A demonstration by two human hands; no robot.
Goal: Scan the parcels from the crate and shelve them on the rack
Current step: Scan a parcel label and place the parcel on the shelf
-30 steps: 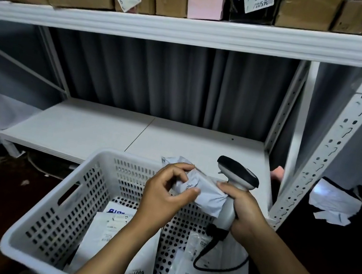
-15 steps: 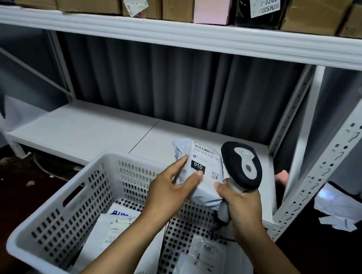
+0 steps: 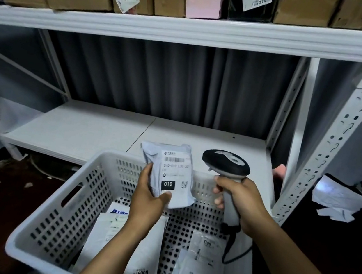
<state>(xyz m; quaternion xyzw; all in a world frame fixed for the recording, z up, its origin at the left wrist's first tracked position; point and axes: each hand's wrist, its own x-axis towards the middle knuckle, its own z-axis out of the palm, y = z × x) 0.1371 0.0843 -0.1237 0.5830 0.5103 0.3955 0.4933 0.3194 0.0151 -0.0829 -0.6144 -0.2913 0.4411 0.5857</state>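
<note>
Step in hand: scanning, judged from the label turned up and the reader raised beside it.
Left hand (image 3: 148, 199): grips the lower edge of a small grey-white soft plastic parcel (image 3: 172, 197), thumb on the front face just below the black "010" patch, fingers behind it.
Right hand (image 3: 240, 203): wrapped round the pale handle of a black-headed handheld barcode scanner (image 3: 226, 165), with the cable trailing down below the wrist.
Parcel relative to the hands: above the left hand and held upright; just left of the scanner head and apart from it, at about the same height.
Printed label (image 3: 173, 169): faces the camera; the barcode sits near the top, well above the thumb.
Doing the step well: the scanner's window is not visible, so the head probably needs turning toward the barcode. Keep the film taut so the bars lie flat, and keep the thumb low, off the print.
White perforated plastic crate (image 3: 55, 219): below both hands, its far rim behind the parcel.
Flat white parcels (image 3: 147, 254): lie in the crate under the left forearm, apparently awaiting scanning.
White metal rack shelf (image 3: 95, 130): beyond both hands, past the crate; the likely destination.
</note>
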